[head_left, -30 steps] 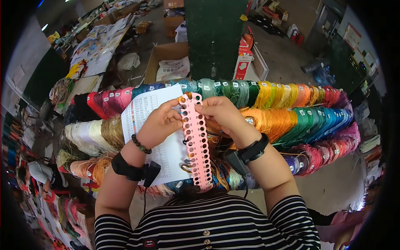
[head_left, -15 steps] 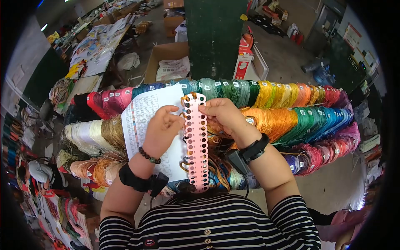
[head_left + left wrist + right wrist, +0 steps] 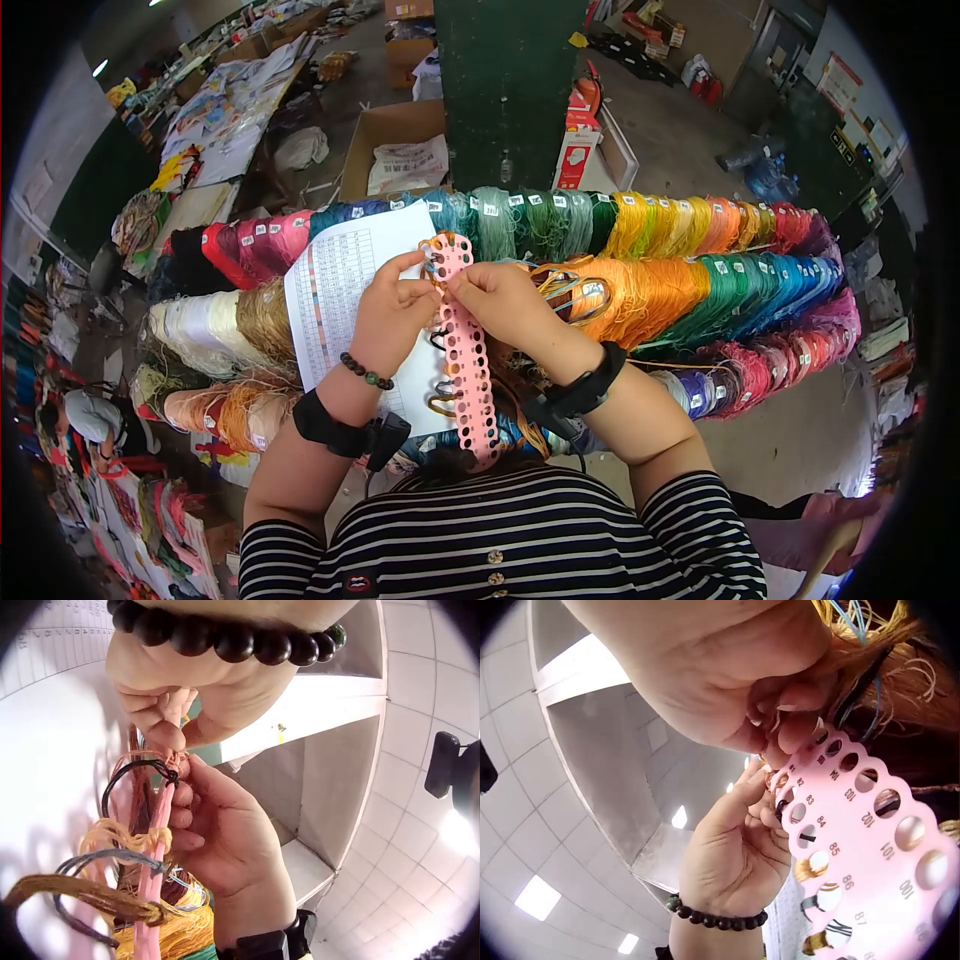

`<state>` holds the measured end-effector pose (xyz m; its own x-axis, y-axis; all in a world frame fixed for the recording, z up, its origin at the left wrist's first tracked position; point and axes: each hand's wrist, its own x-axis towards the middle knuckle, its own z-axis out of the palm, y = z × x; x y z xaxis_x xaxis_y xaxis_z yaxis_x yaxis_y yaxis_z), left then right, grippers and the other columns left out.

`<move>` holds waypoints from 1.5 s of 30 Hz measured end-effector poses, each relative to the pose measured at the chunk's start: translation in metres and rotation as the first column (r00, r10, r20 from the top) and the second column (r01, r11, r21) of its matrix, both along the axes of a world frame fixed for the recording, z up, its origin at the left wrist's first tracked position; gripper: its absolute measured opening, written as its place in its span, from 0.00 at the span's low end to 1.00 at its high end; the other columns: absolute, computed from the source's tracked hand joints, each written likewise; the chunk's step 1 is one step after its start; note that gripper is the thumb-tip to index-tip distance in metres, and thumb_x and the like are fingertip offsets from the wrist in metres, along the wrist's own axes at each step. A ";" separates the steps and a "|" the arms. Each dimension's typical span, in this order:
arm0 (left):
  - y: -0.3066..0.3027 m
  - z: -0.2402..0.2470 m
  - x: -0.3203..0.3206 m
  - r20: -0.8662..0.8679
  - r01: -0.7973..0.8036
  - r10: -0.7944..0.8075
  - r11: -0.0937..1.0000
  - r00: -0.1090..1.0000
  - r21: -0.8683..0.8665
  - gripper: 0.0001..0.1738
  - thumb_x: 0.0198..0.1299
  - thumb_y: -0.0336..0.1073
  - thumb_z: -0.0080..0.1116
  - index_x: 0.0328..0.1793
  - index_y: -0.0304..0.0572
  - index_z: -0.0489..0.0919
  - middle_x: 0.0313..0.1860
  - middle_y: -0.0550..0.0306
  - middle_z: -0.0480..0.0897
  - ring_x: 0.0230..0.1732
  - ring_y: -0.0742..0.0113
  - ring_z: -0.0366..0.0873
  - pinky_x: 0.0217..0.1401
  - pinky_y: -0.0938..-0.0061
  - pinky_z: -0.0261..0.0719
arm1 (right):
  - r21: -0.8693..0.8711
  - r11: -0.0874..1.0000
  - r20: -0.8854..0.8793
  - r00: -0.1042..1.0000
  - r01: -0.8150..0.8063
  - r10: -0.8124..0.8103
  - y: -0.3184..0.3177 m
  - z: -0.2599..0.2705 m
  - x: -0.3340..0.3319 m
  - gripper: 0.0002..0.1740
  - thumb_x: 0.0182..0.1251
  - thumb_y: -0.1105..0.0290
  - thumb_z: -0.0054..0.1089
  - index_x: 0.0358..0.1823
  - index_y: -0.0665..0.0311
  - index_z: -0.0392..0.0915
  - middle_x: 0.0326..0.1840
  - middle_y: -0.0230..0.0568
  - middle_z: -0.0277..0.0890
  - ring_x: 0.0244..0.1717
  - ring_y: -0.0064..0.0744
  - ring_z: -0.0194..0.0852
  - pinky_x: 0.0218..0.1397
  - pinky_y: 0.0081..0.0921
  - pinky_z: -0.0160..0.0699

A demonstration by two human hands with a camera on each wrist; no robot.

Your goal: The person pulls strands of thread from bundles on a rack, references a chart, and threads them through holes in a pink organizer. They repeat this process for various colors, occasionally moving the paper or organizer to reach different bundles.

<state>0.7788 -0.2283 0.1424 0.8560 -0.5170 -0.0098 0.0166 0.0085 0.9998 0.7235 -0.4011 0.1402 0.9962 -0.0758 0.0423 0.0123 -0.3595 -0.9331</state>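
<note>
A long pink thread card [image 3: 468,385] with scalloped edges, two rows of holes and printed numbers is held upright in front of the striped shirt. My right hand [image 3: 510,305] pinches it near the top, thumb over its face. At the opposite edge, the fingertips of my left hand [image 3: 392,318] pinch a salmon thread [image 3: 171,759] looped at one hole, close against the right fingertips. Black, peach, grey and brown thread loops [image 3: 82,889] hang knotted through neighbouring holes. Numbers in the eighties and hundreds show on the card's face [image 3: 859,855] in the right wrist view.
Behind the card lies a white printed chart [image 3: 335,290] over rows of coloured thread skeins [image 3: 645,300] with small labels. A green pillar [image 3: 510,95], a cardboard box [image 3: 385,130] and a cluttered table [image 3: 235,115] stand beyond. Another person [image 3: 95,420] is at far left.
My left hand first drew back slightly from the card, then came in close to the right fingertips. My right hand has shifted left and down along the card, whose top now leans left.
</note>
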 end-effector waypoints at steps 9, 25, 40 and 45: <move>0.001 -0.002 0.004 0.016 0.017 -0.018 0.999 1.000 0.038 0.29 0.60 0.23 0.54 0.68 0.34 0.64 0.36 0.56 0.83 0.32 0.77 0.78 0.33 0.83 0.76 | 0.031 1.000 -0.066 0.998 0.007 -0.005 0.000 0.002 0.005 0.17 0.69 0.63 0.56 0.28 0.70 0.81 0.20 0.35 0.78 0.22 0.20 0.72 0.29 0.23 0.72; 0.000 -0.005 0.014 0.019 0.041 -0.044 0.989 0.999 0.144 0.31 0.59 0.25 0.57 0.70 0.37 0.63 0.33 0.62 0.81 0.32 0.80 0.76 0.27 0.87 0.68 | -0.200 0.979 -0.041 0.998 0.035 -0.044 0.003 0.009 0.012 0.19 0.67 0.61 0.54 0.25 0.70 0.80 0.17 0.38 0.76 0.20 0.25 0.74 0.28 0.29 0.73; 0.027 -0.002 0.022 0.244 -0.095 0.014 0.942 0.970 0.322 0.25 0.56 0.24 0.57 0.62 0.30 0.69 0.32 0.50 0.86 0.31 0.70 0.84 0.33 0.80 0.79 | 0.071 0.997 -0.094 0.995 0.016 -0.009 0.003 -0.001 0.014 0.10 0.67 0.66 0.56 0.39 0.66 0.72 0.27 0.41 0.80 0.27 0.30 0.81 0.31 0.28 0.77; 0.022 0.001 0.019 0.201 -0.141 0.076 0.932 0.977 0.333 0.25 0.57 0.29 0.59 0.61 0.30 0.70 0.30 0.49 0.86 0.30 0.69 0.84 0.32 0.78 0.79 | 0.009 1.000 -0.079 0.997 0.014 -0.014 0.005 -0.005 0.014 0.07 0.69 0.69 0.55 0.41 0.65 0.71 0.26 0.36 0.78 0.25 0.22 0.75 0.28 0.22 0.73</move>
